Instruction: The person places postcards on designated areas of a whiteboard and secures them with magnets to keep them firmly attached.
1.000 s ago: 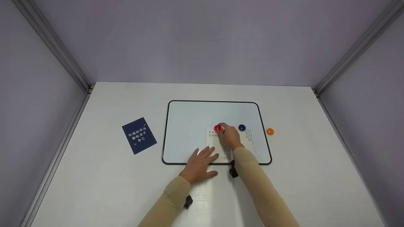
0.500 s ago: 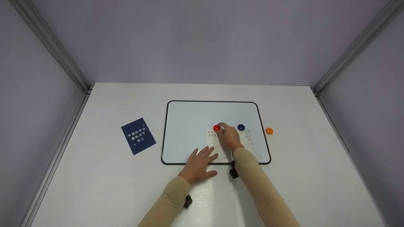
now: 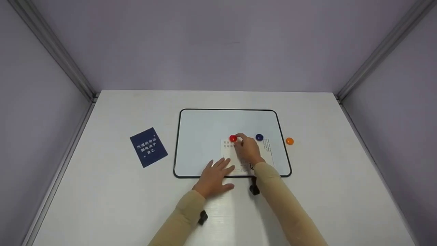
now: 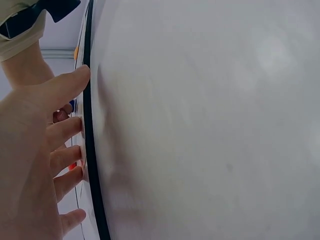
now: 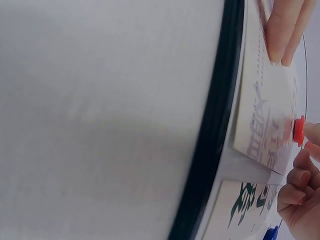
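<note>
My right hand reaches over the whiteboard, thumb and forefinger at the right side of a round red magnet. The right wrist view shows the fingertips pinching at this red magnet. The magnet sits at the top of a cream printed card, partly hidden by my hand. My left hand lies with fingers spread, its fingertips on that card's lower left and the board's front edge. A second card lies beside it, under a dark blue magnet at its top.
An orange magnet lies on the table just right of the board. Left of the board lies a dark blue card with white characters. Walls stand behind and on both sides.
The view has shifted slightly. My right hand has eased slightly right relative to the red magnet, which keeps its place on the card. The left hand holds still.
</note>
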A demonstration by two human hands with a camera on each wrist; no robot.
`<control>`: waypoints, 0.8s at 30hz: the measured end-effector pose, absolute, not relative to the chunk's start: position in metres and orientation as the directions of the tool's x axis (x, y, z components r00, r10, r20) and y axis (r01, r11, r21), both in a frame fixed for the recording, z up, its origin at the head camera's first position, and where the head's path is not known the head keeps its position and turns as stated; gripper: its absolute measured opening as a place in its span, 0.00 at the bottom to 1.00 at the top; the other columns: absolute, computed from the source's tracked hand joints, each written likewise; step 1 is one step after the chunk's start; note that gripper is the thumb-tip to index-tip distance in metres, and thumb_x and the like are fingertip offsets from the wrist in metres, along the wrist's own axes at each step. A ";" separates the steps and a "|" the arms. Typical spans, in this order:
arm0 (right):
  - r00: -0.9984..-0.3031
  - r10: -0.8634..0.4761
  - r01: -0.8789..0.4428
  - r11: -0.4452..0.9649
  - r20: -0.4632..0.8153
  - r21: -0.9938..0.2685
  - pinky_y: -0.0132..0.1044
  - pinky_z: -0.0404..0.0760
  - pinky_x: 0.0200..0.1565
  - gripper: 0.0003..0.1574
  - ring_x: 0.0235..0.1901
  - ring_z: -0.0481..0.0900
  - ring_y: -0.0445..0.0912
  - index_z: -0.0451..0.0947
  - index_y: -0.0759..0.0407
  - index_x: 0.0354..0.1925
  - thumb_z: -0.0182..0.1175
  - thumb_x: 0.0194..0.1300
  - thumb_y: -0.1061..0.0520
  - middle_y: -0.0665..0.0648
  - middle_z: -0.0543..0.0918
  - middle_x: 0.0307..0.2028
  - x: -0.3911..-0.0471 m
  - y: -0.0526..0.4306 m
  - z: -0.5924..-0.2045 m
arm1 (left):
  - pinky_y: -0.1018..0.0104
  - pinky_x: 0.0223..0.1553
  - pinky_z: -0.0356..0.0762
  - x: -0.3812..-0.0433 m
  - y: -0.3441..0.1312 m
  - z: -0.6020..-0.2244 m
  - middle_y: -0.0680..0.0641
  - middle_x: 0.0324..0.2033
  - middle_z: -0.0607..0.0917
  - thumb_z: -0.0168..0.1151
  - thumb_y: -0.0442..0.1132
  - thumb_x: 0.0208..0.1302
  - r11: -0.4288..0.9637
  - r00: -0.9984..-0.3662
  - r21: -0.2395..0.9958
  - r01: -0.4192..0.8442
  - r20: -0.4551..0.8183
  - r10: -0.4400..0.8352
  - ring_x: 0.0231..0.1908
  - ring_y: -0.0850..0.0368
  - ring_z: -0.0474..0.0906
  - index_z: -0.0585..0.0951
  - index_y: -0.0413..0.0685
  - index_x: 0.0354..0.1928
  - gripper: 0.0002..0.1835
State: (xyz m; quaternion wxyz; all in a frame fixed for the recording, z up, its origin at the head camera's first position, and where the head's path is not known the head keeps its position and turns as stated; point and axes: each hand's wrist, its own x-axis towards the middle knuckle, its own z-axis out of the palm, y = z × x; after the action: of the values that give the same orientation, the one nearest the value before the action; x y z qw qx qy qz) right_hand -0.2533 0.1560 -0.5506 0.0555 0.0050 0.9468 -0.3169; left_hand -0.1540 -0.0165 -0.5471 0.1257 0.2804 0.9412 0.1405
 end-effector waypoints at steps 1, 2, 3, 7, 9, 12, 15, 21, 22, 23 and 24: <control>-0.994 -0.027 0.041 0.801 -0.105 -0.598 0.34 0.68 0.32 0.23 0.29 0.72 0.45 0.74 0.52 0.61 0.56 0.70 0.53 0.58 0.83 0.33 -0.253 0.156 -0.551 | 0.46 0.76 0.51 -0.154 -0.016 -0.547 0.50 0.76 0.58 0.54 0.62 0.65 0.804 -0.811 0.333 0.492 -0.161 0.563 0.76 0.51 0.51 0.62 0.59 0.72 0.36; -0.994 -0.029 0.039 0.800 -0.104 -0.598 0.34 0.68 0.33 0.22 0.30 0.72 0.45 0.74 0.52 0.61 0.56 0.70 0.52 0.58 0.83 0.33 -0.252 0.156 -0.551 | 0.46 0.76 0.51 -0.154 -0.016 -0.547 0.51 0.76 0.57 0.53 0.62 0.65 0.806 -0.810 0.329 0.493 -0.164 0.563 0.77 0.52 0.51 0.62 0.60 0.72 0.36; -0.994 -0.031 0.038 0.801 -0.105 -0.598 0.34 0.69 0.33 0.22 0.30 0.72 0.44 0.74 0.52 0.61 0.56 0.70 0.52 0.57 0.82 0.33 -0.252 0.157 -0.551 | 0.46 0.76 0.51 -0.154 -0.016 -0.547 0.51 0.76 0.57 0.53 0.62 0.65 0.806 -0.810 0.329 0.491 -0.168 0.562 0.77 0.52 0.51 0.62 0.60 0.72 0.36; -0.993 -0.040 0.033 0.796 -0.107 -0.604 0.33 0.69 0.34 0.23 0.31 0.72 0.44 0.74 0.52 0.61 0.55 0.70 0.51 0.56 0.81 0.33 -0.249 0.157 -0.551 | 0.46 0.76 0.51 -0.154 -0.016 -0.547 0.51 0.76 0.57 0.54 0.62 0.65 0.809 -0.810 0.326 0.489 -0.174 0.560 0.77 0.52 0.51 0.62 0.60 0.72 0.36; -0.994 -0.041 0.028 0.790 -0.098 -0.613 0.33 0.69 0.34 0.22 0.31 0.72 0.44 0.74 0.53 0.60 0.55 0.70 0.52 0.56 0.81 0.33 -0.248 0.158 -0.549 | 0.46 0.76 0.51 -0.155 -0.016 -0.549 0.51 0.76 0.57 0.53 0.62 0.65 0.809 -0.811 0.327 0.489 -0.172 0.560 0.77 0.52 0.51 0.62 0.60 0.72 0.36; -0.995 -0.049 0.013 0.785 -0.083 -0.620 0.33 0.69 0.32 0.21 0.30 0.71 0.44 0.75 0.55 0.59 0.55 0.70 0.53 0.57 0.80 0.31 -0.246 0.159 -0.547 | 0.47 0.77 0.50 -0.155 -0.015 -0.550 0.52 0.76 0.56 0.53 0.62 0.66 0.810 -0.811 0.333 0.482 -0.178 0.557 0.77 0.53 0.49 0.61 0.60 0.72 0.36; -0.995 -0.054 0.009 0.788 -0.083 -0.615 0.32 0.68 0.32 0.20 0.29 0.71 0.43 0.76 0.56 0.58 0.56 0.70 0.53 0.56 0.80 0.30 -0.244 0.160 -0.545 | 0.46 0.77 0.50 -0.156 -0.014 -0.550 0.52 0.76 0.57 0.53 0.62 0.66 0.809 -0.813 0.337 0.482 -0.172 0.556 0.77 0.52 0.50 0.62 0.60 0.72 0.36; -0.996 -0.075 -0.031 0.780 -0.045 -0.625 0.30 0.67 0.28 0.18 0.25 0.69 0.42 0.78 0.59 0.54 0.58 0.68 0.54 0.56 0.79 0.27 -0.240 0.162 -0.542 | 0.46 0.76 0.51 -0.155 -0.014 -0.549 0.51 0.75 0.58 0.54 0.61 0.65 0.807 -0.817 0.340 0.482 -0.158 0.554 0.76 0.52 0.51 0.63 0.60 0.72 0.35; -0.996 -0.078 -0.037 0.774 -0.037 -0.632 0.30 0.67 0.27 0.18 0.25 0.69 0.41 0.79 0.59 0.53 0.58 0.68 0.54 0.56 0.79 0.26 -0.239 0.163 -0.541 | 0.46 0.76 0.51 -0.154 -0.014 -0.549 0.51 0.75 0.58 0.55 0.61 0.65 0.807 -0.818 0.344 0.481 -0.154 0.553 0.76 0.52 0.51 0.63 0.60 0.72 0.35; -0.996 -0.080 -0.042 0.767 -0.031 -0.641 0.30 0.67 0.27 0.17 0.24 0.70 0.41 0.79 0.59 0.53 0.58 0.68 0.54 0.55 0.79 0.26 -0.238 0.164 -0.541 | 0.45 0.76 0.52 -0.154 -0.014 -0.549 0.51 0.75 0.59 0.55 0.60 0.65 0.806 -0.820 0.347 0.479 -0.149 0.552 0.76 0.52 0.52 0.64 0.59 0.71 0.35; -0.996 -0.081 -0.044 0.762 -0.028 -0.646 0.29 0.67 0.26 0.17 0.24 0.70 0.41 0.79 0.59 0.52 0.58 0.68 0.54 0.55 0.79 0.25 -0.238 0.165 -0.540 | 0.45 0.76 0.52 -0.154 -0.014 -0.548 0.50 0.75 0.59 0.56 0.60 0.65 0.806 -0.822 0.350 0.478 -0.146 0.550 0.76 0.51 0.52 0.64 0.59 0.71 0.35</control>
State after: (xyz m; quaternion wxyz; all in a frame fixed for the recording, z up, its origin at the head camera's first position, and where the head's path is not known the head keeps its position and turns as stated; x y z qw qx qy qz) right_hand -0.2380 0.1649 -0.5402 0.0269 -0.0335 0.9383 -0.3431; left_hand -0.1536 -0.0141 -0.5483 0.1208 0.2726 0.9426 0.1505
